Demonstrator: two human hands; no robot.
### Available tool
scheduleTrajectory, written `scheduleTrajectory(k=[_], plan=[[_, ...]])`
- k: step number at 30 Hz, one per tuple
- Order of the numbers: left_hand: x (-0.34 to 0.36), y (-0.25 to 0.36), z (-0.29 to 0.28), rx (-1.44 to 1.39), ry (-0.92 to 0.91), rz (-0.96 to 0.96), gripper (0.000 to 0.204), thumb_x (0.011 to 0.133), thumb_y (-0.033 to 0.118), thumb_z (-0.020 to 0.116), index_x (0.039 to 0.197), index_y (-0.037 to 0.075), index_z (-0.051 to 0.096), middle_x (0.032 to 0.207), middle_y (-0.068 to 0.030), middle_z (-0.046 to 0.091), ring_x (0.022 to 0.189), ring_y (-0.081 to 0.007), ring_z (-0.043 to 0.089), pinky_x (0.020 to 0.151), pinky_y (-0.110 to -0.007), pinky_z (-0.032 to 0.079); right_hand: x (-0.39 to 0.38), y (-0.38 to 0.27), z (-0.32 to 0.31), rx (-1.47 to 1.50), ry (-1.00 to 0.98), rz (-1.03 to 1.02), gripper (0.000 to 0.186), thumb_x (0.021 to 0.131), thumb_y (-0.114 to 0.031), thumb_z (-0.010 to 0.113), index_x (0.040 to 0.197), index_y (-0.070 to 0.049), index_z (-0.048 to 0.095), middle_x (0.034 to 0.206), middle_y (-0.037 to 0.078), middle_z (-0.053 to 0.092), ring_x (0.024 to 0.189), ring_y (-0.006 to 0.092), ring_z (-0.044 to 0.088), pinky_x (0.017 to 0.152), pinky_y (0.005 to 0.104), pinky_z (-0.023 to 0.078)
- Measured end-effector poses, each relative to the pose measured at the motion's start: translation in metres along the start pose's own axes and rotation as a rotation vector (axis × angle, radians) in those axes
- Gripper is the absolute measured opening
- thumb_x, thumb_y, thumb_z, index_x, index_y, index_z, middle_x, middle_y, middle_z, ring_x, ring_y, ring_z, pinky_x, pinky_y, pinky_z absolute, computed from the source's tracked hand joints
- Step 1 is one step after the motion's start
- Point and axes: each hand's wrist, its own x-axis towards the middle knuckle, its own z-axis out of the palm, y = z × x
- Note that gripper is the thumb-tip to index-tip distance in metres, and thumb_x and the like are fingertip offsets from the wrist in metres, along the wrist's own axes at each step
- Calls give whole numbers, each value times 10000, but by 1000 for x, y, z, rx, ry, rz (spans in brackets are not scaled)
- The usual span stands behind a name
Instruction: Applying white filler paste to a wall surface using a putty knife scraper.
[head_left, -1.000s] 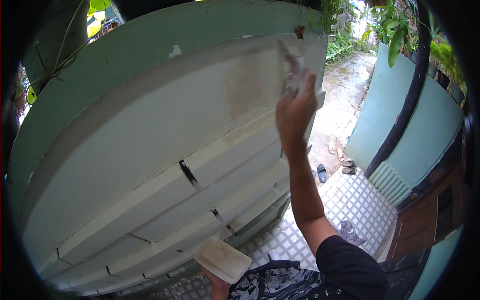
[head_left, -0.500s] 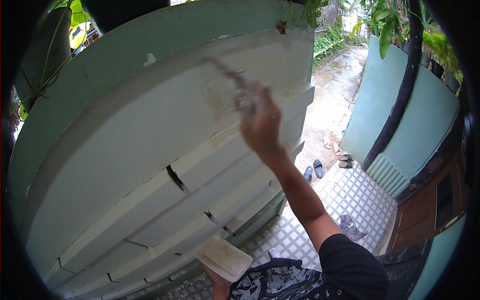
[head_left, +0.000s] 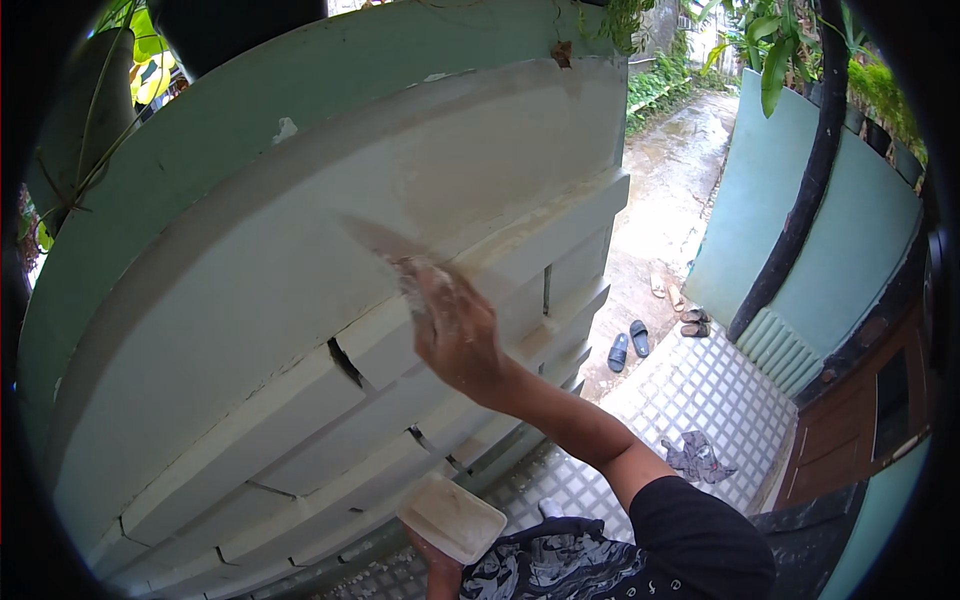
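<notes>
My right hand [head_left: 455, 330], smeared with white paste, is closed round a putty knife [head_left: 378, 240]. Motion blurs the blade, which points up and left against the smooth upper band of a whitish wall [head_left: 250, 270]; whether it touches the surface I cannot tell. Low in the view, my left hand [head_left: 432, 550] grips a rectangular, off-white plastic tub [head_left: 455, 515] from its left side. The tub is tilted, with pale residue inside, and most of the left fingers are hidden beneath it. A damp-looking patch marks the wall above the right hand.
Stepped ledges with dark gaps [head_left: 345, 362] run along the lower wall. A green rim [head_left: 200, 150] with plant pots tops it. To the right are a tiled floor [head_left: 700, 390], a crumpled cloth [head_left: 697, 457], several sandals [head_left: 640, 338], a dark post [head_left: 800, 210] and a brown door [head_left: 850, 430].
My right hand has swept down and left across the wall with the putty knife. The left hand and the tub have barely moved.
</notes>
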Motion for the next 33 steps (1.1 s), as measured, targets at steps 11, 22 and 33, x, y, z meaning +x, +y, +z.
scheduleTrajectory(k=[11, 22, 33], plan=[[-6, 4, 1, -35, 5, 27, 705, 907, 662, 292, 1363, 144, 432, 1298, -79, 528, 1150, -305, 548, 960, -492, 464, 16, 33, -19, -445, 30, 432, 430, 846, -91, 547, 1260, 15, 503, 1177, 272, 561, 979, 421, 621, 852, 445, 505], [-9, 2, -13, -94, 29, -5, 715, 895, 671, 335, 1386, 154, 402, 1309, -80, 520, 1156, -301, 546, 940, -484, 484, 14, 79, -49, -391, 352, 359, 289, 898, -55, 537, 1171, 37, 515, 953, 191, 661, 832, 267, 689, 681, 364, 536], [-13, 9, -5, -3, -68, -8, 711, 900, 654, 320, 1403, 157, 392, 1344, -67, 502, 1182, -299, 530, 965, -514, 456, 0, 17, -20, -182, 64, 256, 416, 802, 14, 510, 1215, 56, 503, 1056, 250, 589, 935, 398, 616, 769, 447, 512]])
